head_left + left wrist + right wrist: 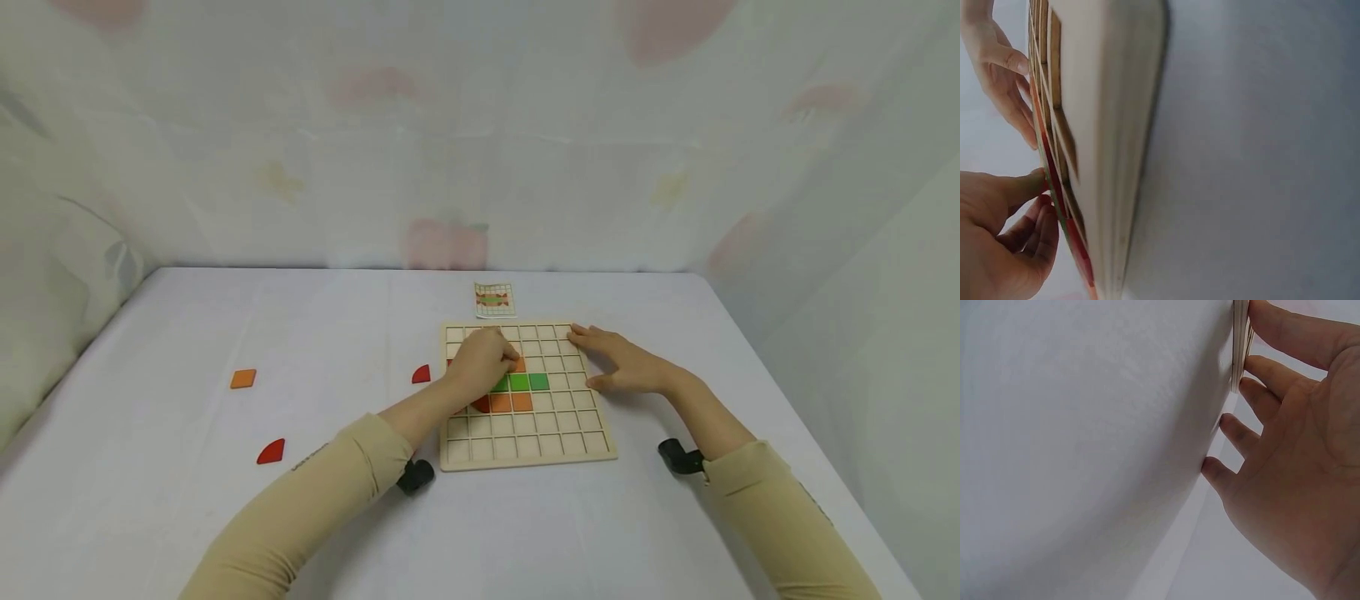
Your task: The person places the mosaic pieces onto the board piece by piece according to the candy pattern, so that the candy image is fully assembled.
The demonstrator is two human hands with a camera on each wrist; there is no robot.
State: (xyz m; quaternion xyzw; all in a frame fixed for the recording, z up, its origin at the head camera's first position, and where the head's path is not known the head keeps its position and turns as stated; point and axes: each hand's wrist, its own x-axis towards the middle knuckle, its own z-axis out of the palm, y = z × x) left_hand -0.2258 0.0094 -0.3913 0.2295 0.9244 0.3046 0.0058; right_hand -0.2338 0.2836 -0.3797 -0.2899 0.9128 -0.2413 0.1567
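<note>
A pale wooden grid board (555, 423) lies on the white table with coloured tiles in its cells. My left hand (480, 364) reaches over its left half, thumb and fingertips together at an orange tile (519, 365) in the row above the green tiles (519, 382). Curled fingers of the left hand (1004, 231) come right down to the board's surface in the left wrist view. Below the green row are orange tiles (511, 402) and a partly covered red piece (482, 404). My right hand (626, 362) rests at the board's right edge, fingers spread and touching it.
A small pattern card (494, 300) lies behind the board. Left of it are a red quarter-circle (422, 374), an orange square (243, 379) and another red quarter-circle (272, 451). A patterned white curtain (375, 183) hangs along the table's back edge.
</note>
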